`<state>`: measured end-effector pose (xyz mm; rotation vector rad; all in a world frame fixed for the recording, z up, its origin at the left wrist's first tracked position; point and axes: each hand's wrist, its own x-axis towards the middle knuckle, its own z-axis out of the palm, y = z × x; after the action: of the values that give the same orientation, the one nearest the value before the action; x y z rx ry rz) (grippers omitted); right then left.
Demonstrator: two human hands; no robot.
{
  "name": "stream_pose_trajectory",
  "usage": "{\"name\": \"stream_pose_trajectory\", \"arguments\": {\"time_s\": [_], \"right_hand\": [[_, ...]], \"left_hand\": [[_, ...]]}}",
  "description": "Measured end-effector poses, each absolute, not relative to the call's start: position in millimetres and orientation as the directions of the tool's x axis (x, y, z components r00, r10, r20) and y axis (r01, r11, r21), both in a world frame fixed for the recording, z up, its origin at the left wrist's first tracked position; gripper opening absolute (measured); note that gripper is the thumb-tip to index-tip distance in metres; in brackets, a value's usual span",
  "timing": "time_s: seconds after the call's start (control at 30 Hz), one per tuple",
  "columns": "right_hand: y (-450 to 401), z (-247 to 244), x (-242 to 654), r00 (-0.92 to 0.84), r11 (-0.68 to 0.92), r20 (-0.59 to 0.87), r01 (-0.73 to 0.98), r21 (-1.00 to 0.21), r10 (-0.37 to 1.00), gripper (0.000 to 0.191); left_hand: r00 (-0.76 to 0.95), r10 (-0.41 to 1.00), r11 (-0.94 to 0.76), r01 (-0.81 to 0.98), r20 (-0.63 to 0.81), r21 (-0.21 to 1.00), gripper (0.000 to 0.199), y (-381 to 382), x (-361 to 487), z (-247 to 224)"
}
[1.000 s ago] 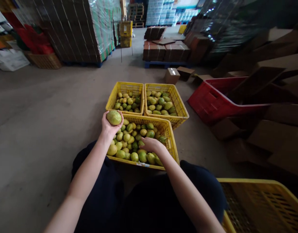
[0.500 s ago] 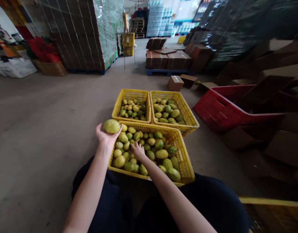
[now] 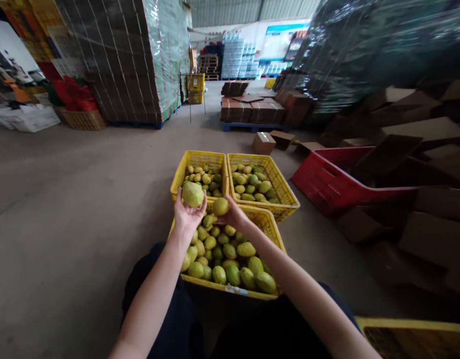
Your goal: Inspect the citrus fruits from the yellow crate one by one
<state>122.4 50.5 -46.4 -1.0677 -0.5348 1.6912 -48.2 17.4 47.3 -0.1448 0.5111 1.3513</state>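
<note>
On the upturned palm of my left hand (image 3: 188, 215) rests a large yellow-green oval fruit (image 3: 193, 194), with fingers curled up around its sides. A smaller, yellower fruit (image 3: 220, 206) is in my right hand (image 3: 233, 215), gripped from its right side. Both hands are above the far edge of the near yellow crate (image 3: 280, 238), a short gap between the two fruits. Many similar fruits (image 3: 232, 274), green to yellow, fill that crate, partly hidden by my forearms.
Two more yellow crates of fruit, one at left (image 3: 171, 185) and one at right (image 3: 290, 197), adjoin the near crate's far side. To the right are a red crate (image 3: 316, 182) and loose cardboard (image 3: 432, 234). Another yellow crate (image 3: 413, 324) sits at lower right. Wrapped pallets (image 3: 128, 65) stand farther back.
My right hand has risen out of the near crate with a fruit in it. My left hand has moved right with its fruit, closer to the right hand. The view has tilted up slightly.
</note>
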Motion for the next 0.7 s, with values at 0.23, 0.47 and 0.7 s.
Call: {"name": "stream_pose_trajectory", "arguments": {"time_s": [0.23, 0.47, 0.7], "right_hand": [[3, 46, 171, 0.105, -0.078, -0.283, -0.821, -0.565, 0.953, 0.037], [-14, 34, 143, 0.254, 0.115, -0.058, -0.615, -0.78, 0.965, 0.032], [-22, 33, 130, 0.507, 0.516, 0.445, 0.001, -0.857, 0.738, 0.036]], "left_hand": [[0.204, 0.931, 0.257, -0.956, -0.303, 0.145, 0.032, 9, -10, 45], [0.07, 0.977, 0.136, -0.932, -0.199, 0.336, 0.03, 3, 28, 39], [0.056, 0.995, -0.007, -0.783, 0.081, 0.622, 0.029, -1, 33, 37]]}}
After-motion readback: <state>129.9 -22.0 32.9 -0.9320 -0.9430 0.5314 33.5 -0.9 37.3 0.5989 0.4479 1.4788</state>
